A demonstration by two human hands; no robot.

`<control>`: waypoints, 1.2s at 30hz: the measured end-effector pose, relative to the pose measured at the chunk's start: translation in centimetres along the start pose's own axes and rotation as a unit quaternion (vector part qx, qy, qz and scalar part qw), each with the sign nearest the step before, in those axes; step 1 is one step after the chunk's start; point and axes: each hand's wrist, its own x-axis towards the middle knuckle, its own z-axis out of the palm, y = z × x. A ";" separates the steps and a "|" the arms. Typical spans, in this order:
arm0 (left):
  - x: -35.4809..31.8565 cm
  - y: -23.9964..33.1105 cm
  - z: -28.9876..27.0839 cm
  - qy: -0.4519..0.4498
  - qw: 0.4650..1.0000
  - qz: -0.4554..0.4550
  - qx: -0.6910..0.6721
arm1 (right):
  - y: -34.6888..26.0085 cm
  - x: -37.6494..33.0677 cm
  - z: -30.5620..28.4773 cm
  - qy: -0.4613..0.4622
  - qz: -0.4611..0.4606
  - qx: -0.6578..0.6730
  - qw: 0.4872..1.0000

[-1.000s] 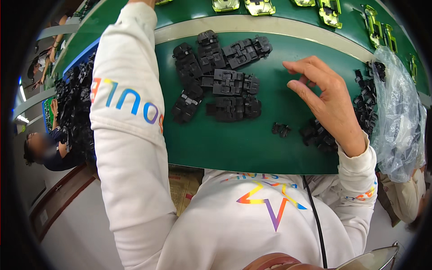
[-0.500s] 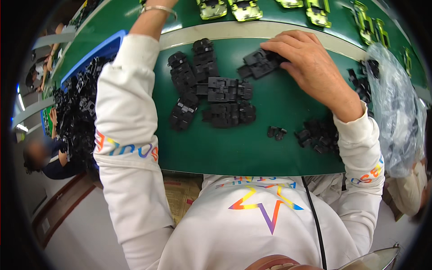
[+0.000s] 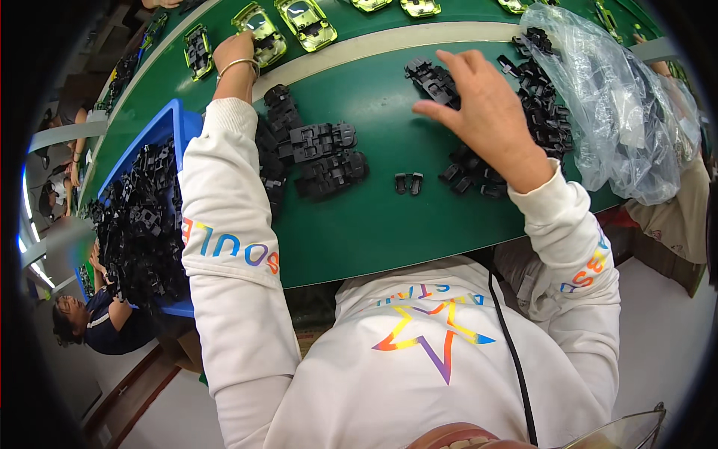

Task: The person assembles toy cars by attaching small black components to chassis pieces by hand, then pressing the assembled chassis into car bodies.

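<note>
Carefully, across the green table (image 3: 374,232), use a soft left hand (image 3: 234,51) at a green car (image 3: 271,45); cannot tell that grip from here. With right hand (image 3: 490,111) spread and empty beside the black base (image 3: 434,82) on the table, squeeze only the base's sides. Mind the two small clips (image 3: 402,184).

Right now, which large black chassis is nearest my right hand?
The lone chassis beside your right hand; the other chassis cluster beside your left sleeve.
</note>
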 end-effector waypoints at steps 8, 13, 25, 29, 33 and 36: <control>-12.5 6.2 -5.7 -0.125 0.890 -0.067 -0.433 | 0.9 -1.1 -0.9 -0.072 -0.008 0.037 0.997; -21.6 8.3 -6.9 -0.174 0.779 -0.116 -0.592 | 1.4 -1.1 -2.0 -0.115 0.092 0.171 0.974; -27.5 6.1 -7.0 -0.223 0.724 -0.120 -0.642 | -2.0 -3.9 -1.5 -0.078 -0.103 0.008 0.992; -28.5 6.3 -6.9 -0.202 0.734 -0.132 -0.635 | -2.4 -2.9 -1.9 -0.061 -0.037 0.140 0.988; -30.0 7.0 -5.8 -0.174 0.728 -0.121 -0.652 | -5.8 -0.7 -2.5 0.006 0.006 0.355 0.935; -31.3 7.4 -4.5 -0.163 0.705 -0.117 -0.680 | -9.0 0.9 -1.6 0.089 -0.043 0.405 0.909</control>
